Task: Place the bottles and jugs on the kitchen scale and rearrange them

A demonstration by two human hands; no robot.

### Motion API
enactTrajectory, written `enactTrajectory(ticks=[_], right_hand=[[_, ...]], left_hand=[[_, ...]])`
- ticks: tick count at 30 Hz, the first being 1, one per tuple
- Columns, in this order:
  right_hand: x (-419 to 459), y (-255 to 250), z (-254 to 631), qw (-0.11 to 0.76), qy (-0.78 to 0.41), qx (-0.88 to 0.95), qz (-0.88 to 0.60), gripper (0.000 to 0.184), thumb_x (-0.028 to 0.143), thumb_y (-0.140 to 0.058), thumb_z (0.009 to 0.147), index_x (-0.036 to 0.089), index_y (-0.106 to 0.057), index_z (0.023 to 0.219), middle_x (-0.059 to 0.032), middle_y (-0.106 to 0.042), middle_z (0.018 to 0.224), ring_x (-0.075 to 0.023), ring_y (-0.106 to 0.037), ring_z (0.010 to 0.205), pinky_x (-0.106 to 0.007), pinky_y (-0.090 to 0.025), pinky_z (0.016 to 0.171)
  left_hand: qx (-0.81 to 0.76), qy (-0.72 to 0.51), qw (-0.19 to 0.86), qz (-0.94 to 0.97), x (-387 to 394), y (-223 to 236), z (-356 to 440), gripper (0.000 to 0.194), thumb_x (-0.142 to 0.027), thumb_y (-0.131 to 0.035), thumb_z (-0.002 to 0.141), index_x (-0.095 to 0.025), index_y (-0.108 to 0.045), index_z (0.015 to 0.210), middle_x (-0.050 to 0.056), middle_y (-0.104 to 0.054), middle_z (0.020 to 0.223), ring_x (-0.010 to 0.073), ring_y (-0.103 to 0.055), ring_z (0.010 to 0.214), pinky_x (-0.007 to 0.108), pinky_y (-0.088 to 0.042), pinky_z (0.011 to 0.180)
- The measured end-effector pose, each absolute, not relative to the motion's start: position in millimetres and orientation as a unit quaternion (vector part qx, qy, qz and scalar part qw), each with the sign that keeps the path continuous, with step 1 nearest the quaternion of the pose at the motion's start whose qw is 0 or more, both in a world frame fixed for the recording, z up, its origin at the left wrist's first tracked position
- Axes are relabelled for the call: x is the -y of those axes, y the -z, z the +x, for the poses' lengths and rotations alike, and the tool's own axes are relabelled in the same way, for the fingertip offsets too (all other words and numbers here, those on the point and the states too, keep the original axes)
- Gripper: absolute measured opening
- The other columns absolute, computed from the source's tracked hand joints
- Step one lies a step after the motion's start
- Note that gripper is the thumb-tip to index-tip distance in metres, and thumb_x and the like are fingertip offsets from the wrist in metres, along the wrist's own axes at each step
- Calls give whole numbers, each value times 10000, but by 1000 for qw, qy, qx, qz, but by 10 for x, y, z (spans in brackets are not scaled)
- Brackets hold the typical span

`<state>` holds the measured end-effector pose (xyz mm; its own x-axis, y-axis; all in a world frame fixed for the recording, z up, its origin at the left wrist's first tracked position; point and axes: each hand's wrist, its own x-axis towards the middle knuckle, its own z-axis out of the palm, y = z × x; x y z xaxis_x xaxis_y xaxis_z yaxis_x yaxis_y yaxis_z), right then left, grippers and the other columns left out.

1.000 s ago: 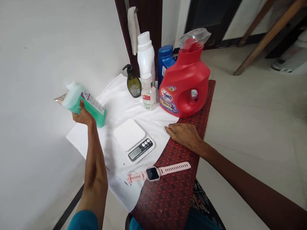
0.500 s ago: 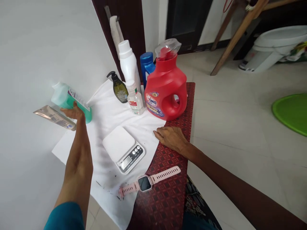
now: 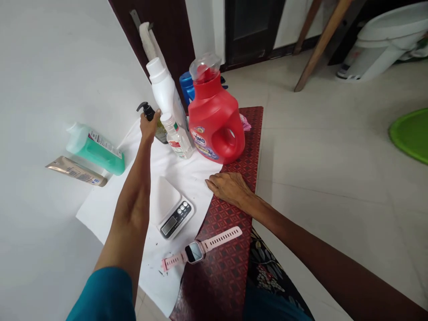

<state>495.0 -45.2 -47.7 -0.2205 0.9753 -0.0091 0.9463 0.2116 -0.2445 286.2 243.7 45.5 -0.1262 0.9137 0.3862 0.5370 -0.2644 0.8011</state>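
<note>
My left hand (image 3: 149, 128) reaches to the back of the table and is closed round the neck of a dark olive pump bottle (image 3: 161, 133), which stands upright. My right hand (image 3: 230, 189) rests at the edge of the white cloth (image 3: 197, 176), its fingers curled in and nothing visible in them. A white kitchen scale (image 3: 176, 218) lies between my arms, partly hidden by the left forearm. In front of it lies a pink-strapped smartwatch (image 3: 194, 253). By the wall stand a green liquid bottle (image 3: 100, 151) and a gold tube (image 3: 77, 171).
A red detergent jug (image 3: 216, 118), a white bottle (image 3: 167, 96), a small clear bottle (image 3: 179, 141) and a blue bottle (image 3: 186, 87) crowd the table's back. The red patterned tabletop (image 3: 220, 267) ends at the right. A white bucket (image 3: 384, 49) and a green round object (image 3: 413, 133) are on the floor.
My left hand has left the green bottle by the wall and moved right to the pump bottle, which it now grips. The view has shifted slightly; my right hand stays in place.
</note>
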Motion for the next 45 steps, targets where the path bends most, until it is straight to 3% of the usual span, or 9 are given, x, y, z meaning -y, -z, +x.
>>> enactTrajectory(ticks=[3,8,14,18,24,34,40,45], right_hand=[[457,453,4963,80,-106,775,-618,460,311,-420,1159,160,-854,1136,-153,-863,1150,-274,-833,1019,-304,-473,721],[451,459,4976,95,-113,774,-616,455,306,-424,1158,157,-854,1151,-157,-858,1174,-274,-828,1040,-303,-496,747],[451,453,4967,79,-124,773,-617,487,316,-392,1167,144,-848,1186,-173,-849,1211,-304,-824,1092,-326,-510,791],[463,450,4958,72,-120,772,-620,520,330,-365,1170,140,-849,1184,-186,-847,1202,-329,-821,1111,-349,-510,798],[473,445,4937,63,-105,772,-624,541,339,-354,1168,126,-850,1205,-206,-844,1194,-338,-816,1121,-354,-501,801],[508,383,4922,56,-96,772,-626,533,329,-361,1163,118,-849,1208,-209,-845,1191,-323,-816,1110,-337,-482,789],[493,409,4918,55,-94,770,-629,539,334,-363,1154,122,-858,1180,-212,-849,1166,-326,-821,1089,-333,-469,752],[493,393,4918,53,-98,768,-631,536,339,-365,1157,131,-859,1169,-203,-848,1189,-326,-820,1101,-332,-468,749]], left_hand=[[-613,-480,185,599,-2437,-486,2987,326,-363,-821,890,-170,-681,1114,178,-761,1235,359,-703,1249,486,-513,1147],[-608,-520,148,582,-2156,-502,2790,207,-330,-756,932,-170,-630,969,111,-736,1025,290,-715,1051,409,-549,992],[-539,-566,88,618,-1350,-697,2094,393,-532,-805,912,-192,-608,888,8,-631,847,209,-643,879,376,-544,881],[-490,-543,87,677,-522,-924,1866,479,-659,-806,911,-192,-727,982,34,-710,920,222,-659,898,409,-544,895],[-512,-470,151,702,346,-900,1971,426,-622,-797,916,-211,-791,1026,63,-787,1007,237,-718,953,388,-564,881],[-533,-436,174,704,527,-771,2114,501,-662,-797,899,-194,-764,1074,91,-786,1061,231,-715,941,373,-570,860],[-528,-448,204,692,522,-737,2066,713,-742,-813,853,-225,-674,1325,153,-750,1292,320,-737,1176,489,-600,998],[-517,-478,165,691,561,-602,2008,730,-730,-853,816,-279,-596,1329,123,-678,1366,343,-672,1327,540,-565,1097]])
